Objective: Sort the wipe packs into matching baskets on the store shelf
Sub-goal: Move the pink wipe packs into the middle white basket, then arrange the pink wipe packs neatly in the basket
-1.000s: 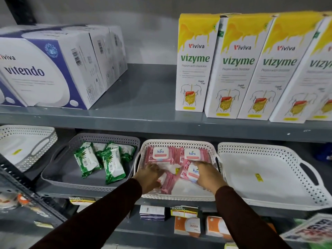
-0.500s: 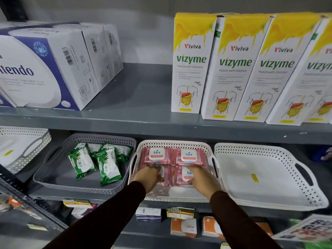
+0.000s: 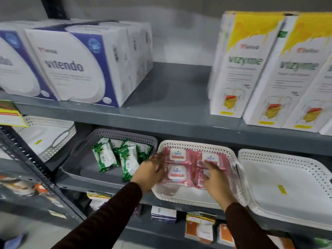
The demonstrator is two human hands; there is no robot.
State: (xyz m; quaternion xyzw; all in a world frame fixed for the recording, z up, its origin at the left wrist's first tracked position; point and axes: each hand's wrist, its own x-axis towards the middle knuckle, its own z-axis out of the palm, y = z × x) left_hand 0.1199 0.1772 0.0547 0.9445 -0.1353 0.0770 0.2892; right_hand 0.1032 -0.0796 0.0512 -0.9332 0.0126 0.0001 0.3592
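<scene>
Several pink wipe packs (image 3: 177,174) with white lids lie two by two in the middle white basket (image 3: 197,145) on the middle shelf. My left hand (image 3: 150,169) is at the packs' left side, fingers spread and touching the near-left pack, blurred by motion. My right hand (image 3: 215,175) lies flat on the near-right pink pack (image 3: 199,177), fingers reaching onto the far-right one (image 3: 210,158). To the left, a grey basket (image 3: 125,133) holds several green wipe packs (image 3: 105,157).
A white basket (image 3: 269,155) with nothing in it stands right of the pink one; another white basket (image 3: 53,141) is at far left. Vitendo boxes (image 3: 71,65) and Vizyme cartons (image 3: 239,65) fill the shelf above. Small boxes (image 3: 199,229) sit below. A perforated metal upright (image 3: 27,159) slants at left.
The pink packs went from scattered to a tidy two-by-two block toward the basket's back. My left hand has slid to the block's left edge; the view has swung left.
</scene>
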